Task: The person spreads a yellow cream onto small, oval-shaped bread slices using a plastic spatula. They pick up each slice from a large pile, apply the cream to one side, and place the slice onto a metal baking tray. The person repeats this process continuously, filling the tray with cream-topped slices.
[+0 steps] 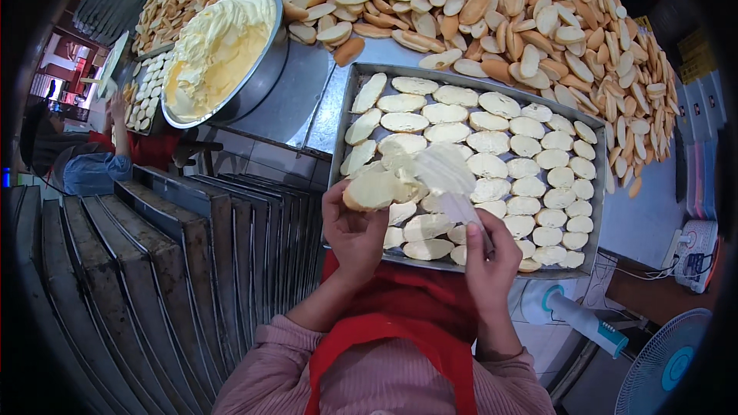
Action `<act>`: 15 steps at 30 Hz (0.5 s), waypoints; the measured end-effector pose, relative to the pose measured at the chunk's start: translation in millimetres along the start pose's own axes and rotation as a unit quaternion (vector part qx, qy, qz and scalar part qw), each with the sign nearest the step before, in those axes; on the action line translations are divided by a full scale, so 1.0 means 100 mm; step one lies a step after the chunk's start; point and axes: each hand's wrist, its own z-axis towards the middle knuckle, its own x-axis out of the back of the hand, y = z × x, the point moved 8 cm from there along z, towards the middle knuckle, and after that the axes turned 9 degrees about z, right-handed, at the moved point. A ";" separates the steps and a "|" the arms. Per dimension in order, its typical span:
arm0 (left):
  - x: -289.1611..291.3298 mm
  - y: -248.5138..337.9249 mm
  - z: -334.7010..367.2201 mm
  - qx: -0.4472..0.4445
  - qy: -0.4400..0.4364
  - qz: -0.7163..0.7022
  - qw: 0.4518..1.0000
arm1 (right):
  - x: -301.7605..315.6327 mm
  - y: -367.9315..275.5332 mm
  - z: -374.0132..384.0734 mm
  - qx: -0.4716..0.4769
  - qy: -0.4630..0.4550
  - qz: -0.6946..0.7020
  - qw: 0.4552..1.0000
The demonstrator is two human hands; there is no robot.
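Observation:
My left hand [355, 237] pinches a bread slice [370, 190] with pale cream on its far side. In my right hand [494, 260] is a flat spreading spatula [460, 209], its blade coated in cream and up against the slice. Both are held above the near left part of a metal baking tray [602, 184]. Rows of oval bread slices [492, 142], cut side up and pale on top, fill the tray. The bread under my hands and the spatula is partly hidden. Left of the tray stands a large metal bowl [260, 84] of whipped yellow cream [223, 50].
A wide heap of cut bread pieces [477, 8] covers the far table. Stacked dark metal trays [154, 250] stand close at my left. Another person [96, 165] works beside a second filled tray at far left. A fan [673, 365] and a power strip [696, 253] are at right.

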 end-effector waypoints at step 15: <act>0.03 0.46 -0.13 -0.296 -0.104 0.100 0.944 | -0.10 0.31 0.09 -0.101 -0.049 0.050 0.992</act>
